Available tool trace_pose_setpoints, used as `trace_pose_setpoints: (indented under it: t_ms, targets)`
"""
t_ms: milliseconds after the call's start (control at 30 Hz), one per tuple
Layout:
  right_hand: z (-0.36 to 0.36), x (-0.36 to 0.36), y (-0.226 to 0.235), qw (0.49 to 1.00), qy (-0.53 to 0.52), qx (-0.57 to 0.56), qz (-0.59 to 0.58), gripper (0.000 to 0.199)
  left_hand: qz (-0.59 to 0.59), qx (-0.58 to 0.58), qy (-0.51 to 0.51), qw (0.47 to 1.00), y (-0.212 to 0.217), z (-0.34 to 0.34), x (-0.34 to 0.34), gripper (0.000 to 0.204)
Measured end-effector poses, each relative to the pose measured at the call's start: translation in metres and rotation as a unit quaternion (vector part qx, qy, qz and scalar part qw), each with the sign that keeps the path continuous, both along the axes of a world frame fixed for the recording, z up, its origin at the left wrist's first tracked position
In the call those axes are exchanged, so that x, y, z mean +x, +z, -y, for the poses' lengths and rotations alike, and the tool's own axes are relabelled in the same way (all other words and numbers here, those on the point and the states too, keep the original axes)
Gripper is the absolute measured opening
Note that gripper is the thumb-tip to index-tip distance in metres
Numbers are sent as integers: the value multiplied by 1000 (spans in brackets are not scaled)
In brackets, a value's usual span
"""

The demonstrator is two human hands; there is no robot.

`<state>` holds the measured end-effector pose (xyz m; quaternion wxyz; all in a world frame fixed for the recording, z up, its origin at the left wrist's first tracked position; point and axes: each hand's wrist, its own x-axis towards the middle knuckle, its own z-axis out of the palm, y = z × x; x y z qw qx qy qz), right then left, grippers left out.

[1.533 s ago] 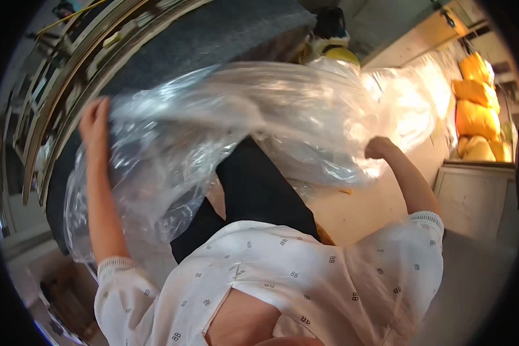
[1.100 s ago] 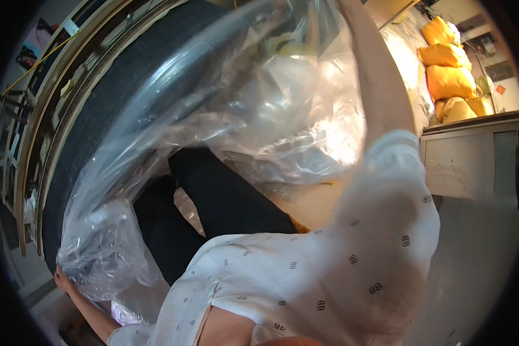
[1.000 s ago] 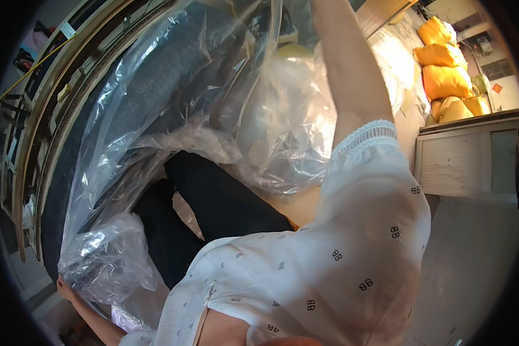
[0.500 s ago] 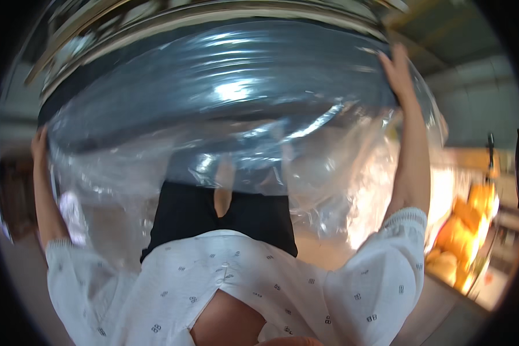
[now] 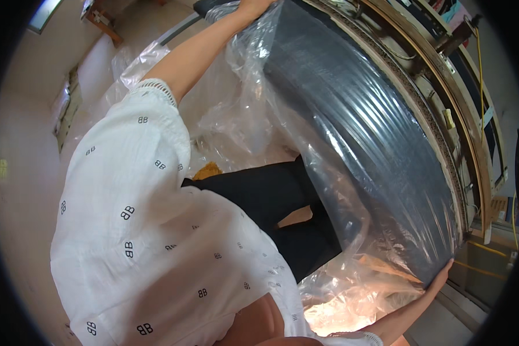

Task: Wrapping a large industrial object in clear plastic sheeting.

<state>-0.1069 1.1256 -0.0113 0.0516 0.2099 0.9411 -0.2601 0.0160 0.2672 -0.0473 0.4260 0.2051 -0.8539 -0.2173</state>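
Clear plastic sheeting (image 5: pixel 245 109) covers a long dark grey surface (image 5: pixel 352 86) and hangs in loose folds over its near side. Fine wrinkles run across the sheeting where it lies on the dark surface. At the top, my left hand (image 5: pixel 256 7) grips the sheeting by the far end, with its fingers partly cut off by the picture's edge. My right hand (image 5: pixel 441 274) is at the near right corner, fingers pressed together on the sheeting at the edge of the dark surface.
Behind the dark surface runs a wooden and metal frame (image 5: pixel 438 63) with a yellow cord (image 5: pixel 480 81). A mustard-coloured item (image 5: pixel 207 170) shows near my legs. Wooden legs (image 5: pixel 105 26) of some furniture stand at the upper left. Pale floor (image 5: pixel 26 121) stretches along the left.
The view has turned, so the dark surface now slants from the upper middle to the lower right. Both hands remain at the sheeting's two ends; my right fingers, earlier spread, are now together.
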Motion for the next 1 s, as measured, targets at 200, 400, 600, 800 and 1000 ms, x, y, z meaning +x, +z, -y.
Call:
trace_pose_setpoints:
  t_ms: [200,400,600,800,1000]
  targets:
    - [157,53,43,802,316,173,-476,21,-9,41,-18,999,7,-14,-34,31]
    - [393,234,-23,814,454,-362,27,26,-88,12,64,994,-17,32,-34,32]
    - [502,235,-111,816,524,-137,-202,55,-121,54,81,988,-9,9,-49,29]
    - [436,230,-50,581,541,-461,397,18,-120,83,84,986,-13,25,-31,27]
    - [168,237,12,736,357,-459,347,22,-140,105,26,984,7,12,-27,19]
